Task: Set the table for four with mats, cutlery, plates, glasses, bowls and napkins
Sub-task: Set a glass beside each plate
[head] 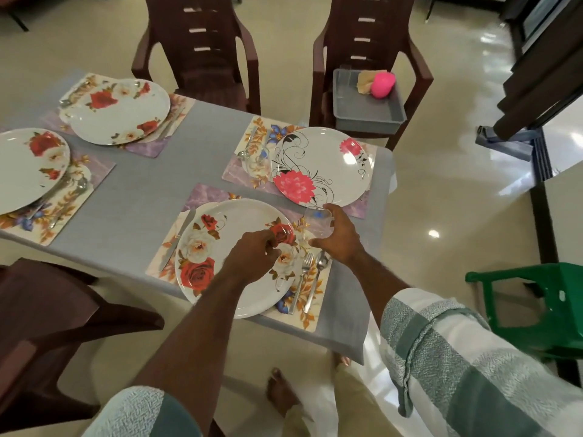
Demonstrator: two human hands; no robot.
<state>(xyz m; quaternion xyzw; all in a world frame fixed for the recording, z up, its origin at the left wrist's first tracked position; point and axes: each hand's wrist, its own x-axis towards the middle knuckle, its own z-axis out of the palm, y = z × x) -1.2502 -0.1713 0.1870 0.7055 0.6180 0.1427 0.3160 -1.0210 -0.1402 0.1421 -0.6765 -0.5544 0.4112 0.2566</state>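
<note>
above near mat, right hand (pixel 339 238) holds clear glass (pixel 317 223)

4 mats lie on the worktop (pixel 202 143), each carrying a plate. On the nearest mat (pixel 310 298), knife (pixel 176 244) left of the plate (pixel 233 234), fork (pixel 302 272) and spoon (pixel 317 275) right. Behind the worktop, a tray (pixel 366 111) sits on a chair (pixel 369 33).

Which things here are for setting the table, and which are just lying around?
For the job:
- four plates, such as the nearest plate
- mats under them
- fork, spoon and knife
- glass in the right hand
- second glass at the left hand
- grey tray on the chair

Just lying about:
- green stool
- pink cup
</note>
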